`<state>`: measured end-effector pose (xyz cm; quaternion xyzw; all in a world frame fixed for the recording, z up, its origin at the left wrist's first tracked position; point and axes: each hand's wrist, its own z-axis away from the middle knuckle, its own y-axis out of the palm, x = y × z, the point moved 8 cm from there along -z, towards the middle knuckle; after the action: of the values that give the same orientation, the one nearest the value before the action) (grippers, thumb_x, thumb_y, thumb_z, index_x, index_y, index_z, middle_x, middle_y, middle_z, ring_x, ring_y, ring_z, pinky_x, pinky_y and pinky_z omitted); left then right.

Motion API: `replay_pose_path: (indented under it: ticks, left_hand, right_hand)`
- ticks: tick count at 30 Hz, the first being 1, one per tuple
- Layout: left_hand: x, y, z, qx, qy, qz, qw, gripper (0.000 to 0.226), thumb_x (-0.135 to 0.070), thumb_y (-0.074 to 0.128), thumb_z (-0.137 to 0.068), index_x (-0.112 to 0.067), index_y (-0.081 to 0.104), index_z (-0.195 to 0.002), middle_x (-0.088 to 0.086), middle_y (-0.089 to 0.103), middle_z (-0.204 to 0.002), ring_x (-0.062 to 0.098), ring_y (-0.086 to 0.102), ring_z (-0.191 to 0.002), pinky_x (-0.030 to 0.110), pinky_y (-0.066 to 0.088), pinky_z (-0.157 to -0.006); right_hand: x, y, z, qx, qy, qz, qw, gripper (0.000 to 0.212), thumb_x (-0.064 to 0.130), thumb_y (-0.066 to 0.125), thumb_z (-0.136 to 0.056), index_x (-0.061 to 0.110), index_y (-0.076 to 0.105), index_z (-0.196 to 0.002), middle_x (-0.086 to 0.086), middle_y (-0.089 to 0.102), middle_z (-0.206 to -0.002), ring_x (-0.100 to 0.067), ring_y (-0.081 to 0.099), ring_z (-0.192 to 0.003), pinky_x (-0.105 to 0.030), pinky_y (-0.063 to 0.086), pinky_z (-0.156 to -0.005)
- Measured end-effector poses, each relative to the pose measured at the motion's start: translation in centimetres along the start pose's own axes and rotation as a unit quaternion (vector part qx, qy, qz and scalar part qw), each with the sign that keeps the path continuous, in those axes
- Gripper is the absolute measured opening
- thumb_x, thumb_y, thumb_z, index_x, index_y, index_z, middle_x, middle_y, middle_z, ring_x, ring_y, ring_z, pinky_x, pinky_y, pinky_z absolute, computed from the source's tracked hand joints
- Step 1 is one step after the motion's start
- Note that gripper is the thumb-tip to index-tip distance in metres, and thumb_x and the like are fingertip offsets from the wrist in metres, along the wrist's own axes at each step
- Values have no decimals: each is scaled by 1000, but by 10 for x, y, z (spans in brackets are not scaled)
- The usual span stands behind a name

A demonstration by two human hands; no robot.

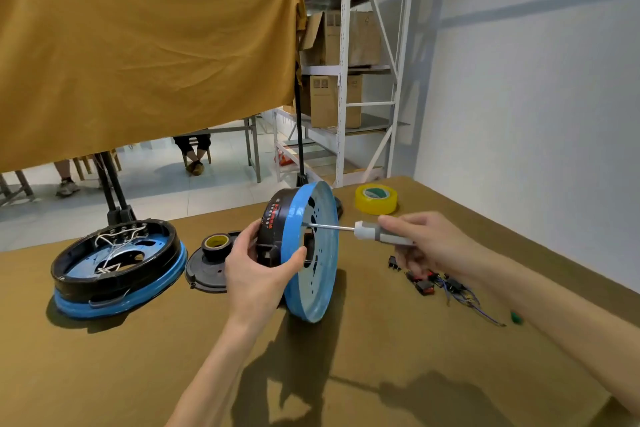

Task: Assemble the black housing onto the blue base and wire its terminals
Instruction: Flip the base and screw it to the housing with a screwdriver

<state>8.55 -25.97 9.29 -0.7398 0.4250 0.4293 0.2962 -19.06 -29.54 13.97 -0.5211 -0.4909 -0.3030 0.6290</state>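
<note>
A round blue base [320,274] stands on edge at the table's middle with a black housing [277,218] fitted against its left side. My left hand [258,270] grips this pair from the left, thumb over the blue rim. My right hand [426,239] holds a grey-handled screwdriver [377,231]; its metal shaft points left and its tip meets the blue base's face near the top. A second blue base with a black housing [117,267] lies flat at the left, white wires showing inside.
A black tape roll [215,242] sits on a black round cover [204,270] between the two assemblies. Yellow tape [376,198] lies at the back right. Small black parts with wires [446,284] lie right of the base. Beyond hang a yellow cloth and shelving.
</note>
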Motion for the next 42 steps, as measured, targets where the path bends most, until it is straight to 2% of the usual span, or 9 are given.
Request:
replay_pose_path:
  ticks: [3, 8, 15, 21, 26, 29, 32, 37, 42]
  left_hand:
    - [2, 1, 6, 3, 9, 5, 1000, 83, -32, 93, -67, -23, 55, -140, -24, 64, -113, -18, 59, -104, 3, 50, -75]
    - [-3, -1, 10, 5, 24, -7, 1000, 78, -37, 93, -66, -33, 54, -134, -25, 67, -108, -15, 61, -105, 5, 52, -75]
    - [-4, -1, 12, 8, 33, -6, 999, 75, -39, 92, -65, -36, 53, -129, -40, 65, -105, -15, 61, -105, 4, 51, -74]
    - [-2, 1, 10, 16, 35, 9, 999, 77, -46, 91, -64, -31, 57, -131, -25, 70, -108, -7, 65, -106, 8, 54, -75]
    - [1, -6, 10, 12, 32, 6, 999, 96, -59, 86, -58, -22, 56, -141, -19, 68, -116, -8, 63, -108, 16, 58, -83]
    - [3, -7, 12, 12, 29, 10, 999, 93, -59, 87, -59, -23, 58, -139, -18, 70, -115, -3, 64, -111, 25, 60, -88]
    - [3, -7, 13, 15, 30, 17, 999, 85, -59, 86, -60, -29, 58, -134, -25, 69, -113, -5, 64, -110, 17, 58, -84]
    - [-1, -9, 15, 18, 23, 20, 999, 68, -47, 90, -65, -46, 55, -124, -30, 68, -110, -10, 62, -109, 10, 55, -79]
    - [-3, -8, 17, 23, 15, 27, 999, 68, -55, 86, -62, -47, 55, -121, -32, 68, -110, -10, 63, -108, 7, 53, -77]
  right_hand:
    - [-30, 17, 11, 56, 62, -21, 996, 47, 63, 68, -86, 16, 72, -94, -11, 62, -70, -15, 43, -48, -23, 34, -44]
    - [-36, 13, 16, 65, 58, -130, 988, 61, 25, 86, -74, 4, 57, -124, -3, 57, -71, -11, 38, -52, -21, 34, -48]
    - [-16, 6, 18, 59, 74, -8, 995, 63, 64, 59, -92, 2, 73, -93, -13, 59, -69, -13, 33, -42, -22, 27, -41]
    - [6, 19, 19, 73, 35, 2, 997, 34, 26, 82, -86, 8, 64, -109, -4, 62, -71, -13, 42, -47, -21, 34, -42]
    - [16, 22, 13, 95, 101, 14, 990, 39, 41, 57, -104, 5, 72, -100, -10, 71, -79, -10, 38, -40, -19, 26, -36]
    - [19, 22, 13, 130, 118, 27, 984, 34, 41, 74, -92, 8, 70, -101, -5, 64, -76, -9, 36, -45, -18, 25, -36]
    - [21, 16, 9, 90, 97, 34, 991, 30, 24, 83, -85, 6, 68, -104, -8, 60, -74, -10, 38, -45, -19, 27, -37]
    - [15, 26, 7, 112, 126, 28, 985, 42, 44, 55, -104, 6, 71, -97, -8, 67, -71, -10, 37, -36, -19, 26, -33]
    - [26, 27, 7, 86, 50, 101, 990, 34, 46, 67, -97, 14, 78, -97, -4, 68, -74, -11, 49, -45, -24, 34, -42]
